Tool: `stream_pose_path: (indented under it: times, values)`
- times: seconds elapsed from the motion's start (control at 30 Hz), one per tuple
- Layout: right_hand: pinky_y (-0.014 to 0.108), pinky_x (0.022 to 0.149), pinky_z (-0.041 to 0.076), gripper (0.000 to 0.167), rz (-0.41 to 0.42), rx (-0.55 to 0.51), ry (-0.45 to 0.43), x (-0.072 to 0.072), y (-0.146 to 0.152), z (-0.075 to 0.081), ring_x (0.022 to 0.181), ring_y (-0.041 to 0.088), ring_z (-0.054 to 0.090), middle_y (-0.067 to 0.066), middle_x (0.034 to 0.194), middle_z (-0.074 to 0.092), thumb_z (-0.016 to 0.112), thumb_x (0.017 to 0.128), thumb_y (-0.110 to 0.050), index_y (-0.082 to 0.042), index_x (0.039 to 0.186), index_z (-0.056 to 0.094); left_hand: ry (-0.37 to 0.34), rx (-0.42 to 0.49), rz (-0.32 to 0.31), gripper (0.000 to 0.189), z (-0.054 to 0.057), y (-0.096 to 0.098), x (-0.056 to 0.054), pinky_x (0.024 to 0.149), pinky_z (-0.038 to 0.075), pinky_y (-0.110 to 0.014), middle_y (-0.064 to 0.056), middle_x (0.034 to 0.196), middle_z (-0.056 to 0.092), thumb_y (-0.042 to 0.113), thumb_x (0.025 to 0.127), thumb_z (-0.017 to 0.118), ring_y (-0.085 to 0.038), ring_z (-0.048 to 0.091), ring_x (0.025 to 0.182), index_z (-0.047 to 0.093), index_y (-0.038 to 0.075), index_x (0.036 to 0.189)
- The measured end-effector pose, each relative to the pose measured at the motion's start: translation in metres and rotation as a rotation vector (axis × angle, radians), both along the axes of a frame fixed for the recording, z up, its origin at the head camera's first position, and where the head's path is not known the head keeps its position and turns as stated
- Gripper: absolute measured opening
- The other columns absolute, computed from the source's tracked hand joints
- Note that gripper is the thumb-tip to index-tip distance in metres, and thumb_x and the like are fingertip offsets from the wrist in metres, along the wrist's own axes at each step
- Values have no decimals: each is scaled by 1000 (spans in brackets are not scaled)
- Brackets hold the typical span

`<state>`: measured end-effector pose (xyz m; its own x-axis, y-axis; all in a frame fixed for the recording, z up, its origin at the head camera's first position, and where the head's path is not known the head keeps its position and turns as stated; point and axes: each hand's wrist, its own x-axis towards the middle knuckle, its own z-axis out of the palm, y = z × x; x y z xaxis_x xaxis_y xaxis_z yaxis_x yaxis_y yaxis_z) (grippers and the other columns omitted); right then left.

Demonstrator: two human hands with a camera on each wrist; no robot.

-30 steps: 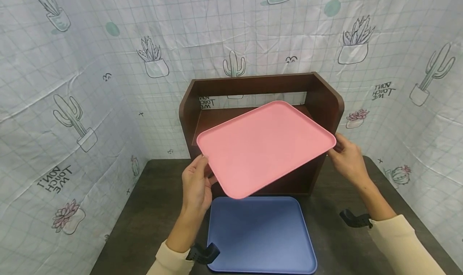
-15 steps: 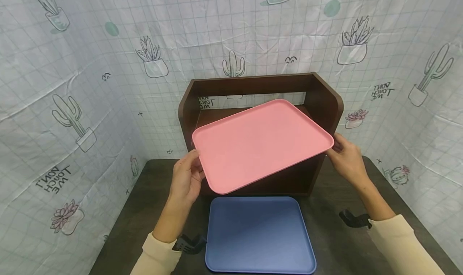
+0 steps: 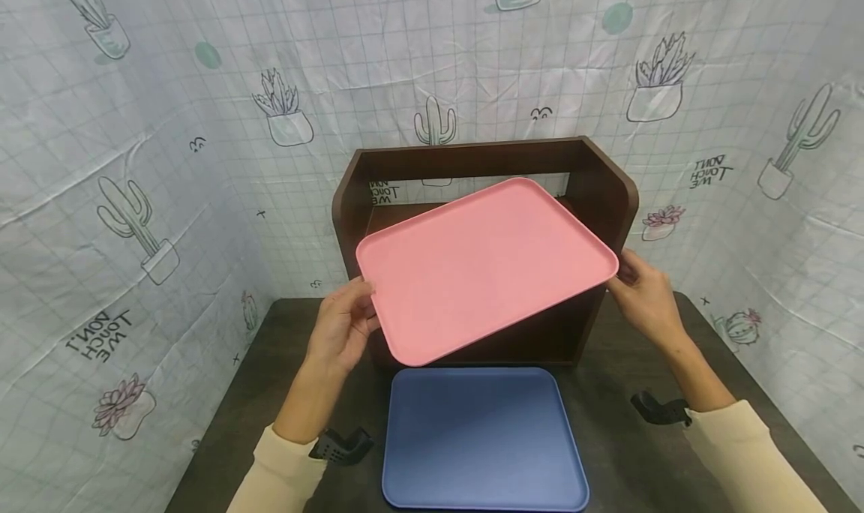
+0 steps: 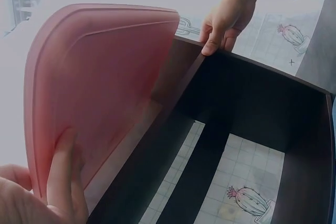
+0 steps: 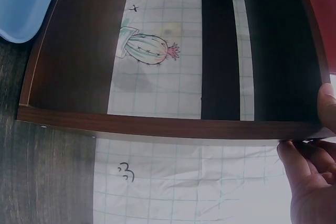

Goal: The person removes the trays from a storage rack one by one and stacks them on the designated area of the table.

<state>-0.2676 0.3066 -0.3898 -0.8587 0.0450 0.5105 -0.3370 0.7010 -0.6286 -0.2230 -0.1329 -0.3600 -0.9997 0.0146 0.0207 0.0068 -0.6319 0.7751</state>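
One pink tray [image 3: 486,273], rectangular, with rounded corners and a low raised rim; held aloft and tilted before the brown shelf [image 3: 610,190], its left end lower than its right. Left hand [image 3: 340,325]: clamped on the tray's left edge, thumb on one face, fingers on the other. Right hand [image 3: 646,295]: apart from the left, gripping the edge of the shelf's right side panel (the head view sets it close by the tray's corner; both wrist views show it on the wood). Whether tray and shelf touch cannot be told.

One brown shelf, standing upright on the dark bench [image 3: 253,393], with gaps in its back. One blue tray [image 3: 484,438], rimmed, lying flat on the bench in front of the shelf. One pale cloth [image 3: 324,40], grid-patterned, printed with potted cacti, hung behind and at both sides. Two cream sleeves [image 3: 749,453], each with a black wrist fitting [image 3: 343,447].
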Motion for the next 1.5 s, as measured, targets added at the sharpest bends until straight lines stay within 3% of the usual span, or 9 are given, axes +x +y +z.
stream_pose_path:
  times: [0.1,0.37,1.1,1.17,1.23,1.3,1.33,1.43,1.5]
  values:
    - [-7,74,38,46,14,-10,3,0,0,1,115,58,68,37,129,68,69,104,-20,4,143,60,-13,-6,-9,33,0,-1,-1,64,66,-29,-2,79,73,-5,104,49,-12,73,70,76,9,91]
    - [-9,79,37,42,25,21,33,-3,2,-1,114,60,68,40,127,68,68,102,-9,7,140,61,-4,-39,-66,30,3,-12,0,71,67,-29,-2,89,78,1,107,50,-12,76,77,79,10,103]
    - [-7,75,38,52,35,-2,-38,3,2,3,117,59,68,38,131,67,69,105,-30,5,143,59,74,-53,-286,41,-10,-31,11,72,67,-28,-1,91,79,2,111,41,-10,75,79,81,9,106]
    - [0,78,50,51,27,7,-44,3,2,3,117,58,68,37,131,68,68,106,-30,5,142,59,76,-63,-301,40,-12,-33,12,72,67,-28,-1,92,79,1,111,41,-10,75,79,80,9,108]
    - [21,85,63,52,21,14,-52,2,2,4,118,57,68,36,132,67,68,106,-31,4,143,59,79,-73,-318,39,-13,-34,13,73,67,-29,-2,95,79,0,111,40,-10,76,80,79,9,112]
    - [44,91,63,53,21,15,-58,2,2,4,119,57,67,36,133,67,68,106,-32,3,144,59,82,-79,-336,39,-15,-35,13,74,67,-30,-2,97,80,0,111,40,-11,77,82,78,8,115]
    - [44,92,62,53,20,16,-58,2,2,4,120,57,67,36,133,67,69,106,-33,3,144,59,84,-80,-345,39,-16,-36,13,74,67,-30,-2,97,80,0,111,40,-11,78,83,78,8,115]
    - [20,84,63,54,25,7,-56,2,2,5,119,57,67,35,131,68,70,104,-34,3,142,60,98,-77,-377,41,-20,-37,13,76,67,-31,-3,99,81,-2,111,38,-12,79,85,77,7,117]
    - [0,75,50,53,26,2,-52,2,2,5,117,56,68,35,129,70,72,104,-34,2,141,61,112,-82,-398,42,-22,-38,14,77,67,-31,-4,99,81,-3,111,37,-12,80,86,77,7,117]
